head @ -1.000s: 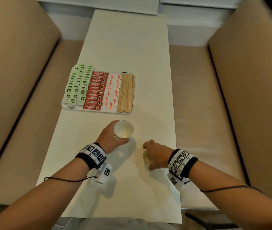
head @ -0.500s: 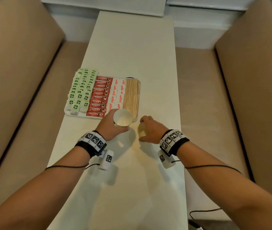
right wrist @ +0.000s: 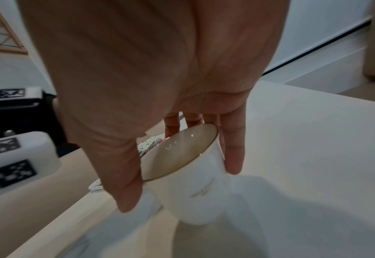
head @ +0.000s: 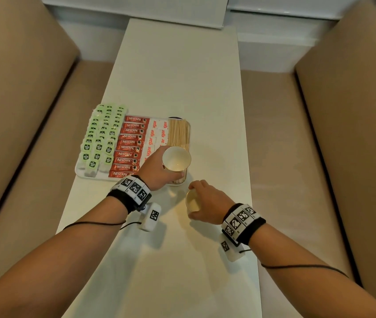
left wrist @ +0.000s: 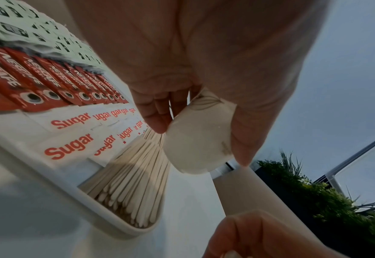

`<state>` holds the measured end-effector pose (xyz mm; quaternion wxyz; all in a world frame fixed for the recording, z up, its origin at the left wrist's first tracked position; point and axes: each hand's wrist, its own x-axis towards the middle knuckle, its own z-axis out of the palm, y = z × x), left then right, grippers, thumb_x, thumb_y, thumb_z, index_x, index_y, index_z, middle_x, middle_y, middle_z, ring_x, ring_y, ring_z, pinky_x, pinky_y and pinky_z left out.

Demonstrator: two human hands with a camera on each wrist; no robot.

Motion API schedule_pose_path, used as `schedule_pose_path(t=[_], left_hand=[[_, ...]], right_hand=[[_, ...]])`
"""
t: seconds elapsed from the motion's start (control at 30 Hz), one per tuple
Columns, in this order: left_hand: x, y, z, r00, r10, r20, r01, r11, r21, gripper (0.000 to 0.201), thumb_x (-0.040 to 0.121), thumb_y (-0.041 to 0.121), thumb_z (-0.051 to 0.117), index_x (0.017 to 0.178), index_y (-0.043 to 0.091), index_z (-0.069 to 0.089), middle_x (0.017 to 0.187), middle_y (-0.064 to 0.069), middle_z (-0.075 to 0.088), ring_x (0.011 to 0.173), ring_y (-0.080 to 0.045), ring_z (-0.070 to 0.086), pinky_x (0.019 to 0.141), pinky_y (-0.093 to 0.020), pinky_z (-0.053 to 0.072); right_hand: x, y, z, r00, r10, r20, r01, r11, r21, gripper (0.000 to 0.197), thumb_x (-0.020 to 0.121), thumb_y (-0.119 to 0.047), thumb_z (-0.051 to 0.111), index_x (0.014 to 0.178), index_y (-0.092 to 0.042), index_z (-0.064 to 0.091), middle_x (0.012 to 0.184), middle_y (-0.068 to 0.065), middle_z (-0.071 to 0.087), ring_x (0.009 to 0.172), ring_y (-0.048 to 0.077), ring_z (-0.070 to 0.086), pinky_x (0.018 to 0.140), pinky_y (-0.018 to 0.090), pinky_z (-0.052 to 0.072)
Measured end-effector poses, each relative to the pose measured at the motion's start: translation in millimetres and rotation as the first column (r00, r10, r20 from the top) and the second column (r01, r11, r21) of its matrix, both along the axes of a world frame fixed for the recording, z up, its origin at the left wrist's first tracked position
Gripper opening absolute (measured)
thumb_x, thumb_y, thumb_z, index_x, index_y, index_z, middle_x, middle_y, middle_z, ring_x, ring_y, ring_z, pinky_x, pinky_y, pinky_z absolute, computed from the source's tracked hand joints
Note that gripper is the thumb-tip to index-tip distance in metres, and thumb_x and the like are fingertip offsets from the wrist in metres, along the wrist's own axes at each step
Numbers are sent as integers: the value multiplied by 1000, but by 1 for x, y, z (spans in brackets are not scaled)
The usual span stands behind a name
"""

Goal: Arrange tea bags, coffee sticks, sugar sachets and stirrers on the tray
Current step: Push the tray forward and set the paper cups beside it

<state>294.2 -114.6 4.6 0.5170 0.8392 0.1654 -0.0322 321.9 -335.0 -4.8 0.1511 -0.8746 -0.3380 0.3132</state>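
The white tray (head: 80, 174) holds rows of green tea bags (head: 101, 138), red coffee sticks (head: 132, 145), sugar sachets (head: 157, 131) and wooden stirrers (head: 177, 131). My left hand (head: 157, 171) grips a white cup (head: 176, 159) over the tray's near right corner, above the stirrers (left wrist: 133, 192). The cup (left wrist: 199, 139) is held between thumb and fingers. My right hand (head: 205, 203) holds a second white cup (head: 192, 201) from above, just right of that corner. That cup (right wrist: 195, 183) is tilted, its gold rim under my palm.
The tray lies on a long white table (head: 177, 76) between two beige bench seats (head: 33, 134). A white wall ledge (head: 274, 31) closes the table's far end. Cables trail from both wrist cameras across the table.
Both hands have carried their cups forward from the near table to the tray. The left cup now hangs over the tray's near right corner; the right cup is beside it.
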Motion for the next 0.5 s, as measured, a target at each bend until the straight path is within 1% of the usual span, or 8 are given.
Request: schedule_pose_path(t=[0.07, 0.17, 0.2, 0.23, 0.3, 0.4, 0.5], left_hand=[[9, 0, -2, 1000, -7, 2, 7, 1000, -11, 79, 72, 27, 89, 138, 24, 45, 123, 8, 57, 112, -13, 55, 86, -20, 45], [23, 0, -4, 1000, -25, 1, 26, 999, -28, 81, 69, 30, 90, 137, 26, 46, 123, 9, 57, 115, -15, 56, 94, -34, 52], [27, -1, -4, 1000, -27, 5, 27, 999, -33, 82, 69, 31, 90, 137, 26, 46, 123, 10, 57, 115, -15, 56, 95, -37, 52], [32, -2, -4, 1000, -25, 11, 26, 999, -37, 81, 69, 30, 90, 137, 27, 47, 122, 12, 56, 115, -14, 56, 95, -37, 52], [40, -2, -4, 999, -22, 23, 23, 999, -47, 79, 69, 29, 90, 136, 26, 48, 121, 12, 56, 113, -12, 56, 94, -35, 52], [51, 0, -3, 1000, -15, 26, 16, 998, -61, 77, 70, 28, 91, 135, 24, 50, 123, 8, 57, 111, -11, 56, 91, -30, 52], [58, 4, -2, 1000, -18, 20, 19, 997, -74, 72, 70, 23, 91, 130, 25, 51, 121, 8, 56, 106, -4, 55, 84, -20, 50]], right_hand=[[1, 0, 1, 1000, 5, -6, -5, 1000, 4, 80, 76, -46, 79, 141, -27, 36, 137, -3, 45, 106, 22, 59, 85, 37, 53], [3, 1, 3, 1000, 18, -8, -18, 1000, 11, 81, 78, -46, 78, 143, -26, 34, 139, -4, 43, 110, 23, 57, 86, 36, 51], [3, 2, 3, 1000, 23, -11, -23, 1000, 13, 82, 78, -46, 78, 144, -26, 34, 140, -4, 43, 112, 22, 57, 86, 36, 51], [4, 3, 4, 999, 28, -16, -28, 999, 15, 83, 78, -46, 78, 145, -26, 33, 140, -4, 42, 112, 22, 56, 87, 36, 51], [4, 6, 3, 999, 40, -21, -39, 999, 24, 83, 78, -47, 78, 145, -26, 33, 141, -4, 42, 114, 21, 55, 89, 37, 51], [4, 7, -2, 999, 51, -15, -51, 998, 42, 84, 78, -49, 78, 146, -27, 32, 140, -4, 43, 115, 20, 54, 89, 35, 50], [5, 3, -8, 998, 52, -37, -50, 996, 68, 87, 76, -53, 78, 147, -29, 32, 142, -6, 42, 120, 20, 52, 92, 35, 49]])
